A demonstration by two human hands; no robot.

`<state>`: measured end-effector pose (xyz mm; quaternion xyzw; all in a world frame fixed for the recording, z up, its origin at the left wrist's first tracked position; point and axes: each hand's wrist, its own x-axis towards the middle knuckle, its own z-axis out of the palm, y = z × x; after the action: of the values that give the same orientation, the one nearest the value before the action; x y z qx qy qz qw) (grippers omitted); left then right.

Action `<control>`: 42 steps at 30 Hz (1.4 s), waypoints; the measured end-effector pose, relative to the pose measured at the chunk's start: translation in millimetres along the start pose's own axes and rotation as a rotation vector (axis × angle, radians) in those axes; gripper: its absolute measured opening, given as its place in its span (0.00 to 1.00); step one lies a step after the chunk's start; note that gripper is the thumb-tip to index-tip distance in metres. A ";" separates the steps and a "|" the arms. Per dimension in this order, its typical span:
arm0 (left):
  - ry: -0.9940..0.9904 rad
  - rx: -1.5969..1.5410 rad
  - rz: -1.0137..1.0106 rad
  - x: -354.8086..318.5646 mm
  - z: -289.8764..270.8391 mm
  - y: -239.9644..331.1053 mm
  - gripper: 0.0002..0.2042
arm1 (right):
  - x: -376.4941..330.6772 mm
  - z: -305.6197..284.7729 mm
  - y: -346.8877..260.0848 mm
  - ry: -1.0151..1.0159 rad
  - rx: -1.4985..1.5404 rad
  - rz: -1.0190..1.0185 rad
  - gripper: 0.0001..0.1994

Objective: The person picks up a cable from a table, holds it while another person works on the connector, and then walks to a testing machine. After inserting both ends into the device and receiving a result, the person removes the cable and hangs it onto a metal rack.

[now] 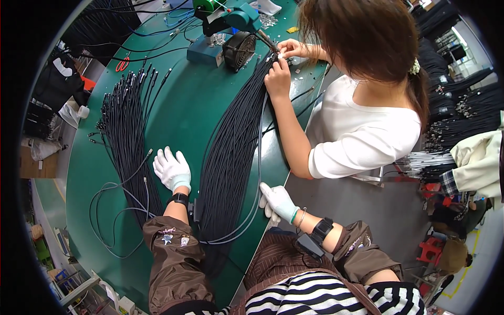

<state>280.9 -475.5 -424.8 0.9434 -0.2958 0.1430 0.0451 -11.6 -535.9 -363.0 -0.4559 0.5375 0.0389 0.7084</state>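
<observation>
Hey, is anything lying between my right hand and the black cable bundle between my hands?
Yes: grey cabling runs along the right side of the black cable bundle, between it and your right hand.

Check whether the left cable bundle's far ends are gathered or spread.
Spread: the left cable bundle fans out, tips splayed across the green table.

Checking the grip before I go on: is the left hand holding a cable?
No: the left hand is open, fingers spread, between the left bundle and the right bundle.
</observation>
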 end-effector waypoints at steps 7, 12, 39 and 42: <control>0.041 -0.010 0.013 -0.2 -3.7 1.4 0.21 | -3.2 -0.3 -0.2 -0.001 0.003 0.017 0.28; 0.047 -0.048 0.091 3.1 -17.8 8.0 0.19 | 0.4 -0.7 -0.3 0.025 -0.064 0.047 0.30; 0.127 -0.243 0.488 58.4 -40.2 -127.8 0.10 | 4.6 11.4 -0.8 0.095 -0.059 -0.005 0.30; -0.083 -0.055 0.475 68.5 -31.2 -117.3 0.09 | 4.3 12.0 -0.1 0.111 -0.059 -0.039 0.30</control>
<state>394.0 -411.3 -374.7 0.8508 -0.5147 0.1028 0.0236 -1.1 -529.6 -366.3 -0.4885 0.5655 0.0156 0.6644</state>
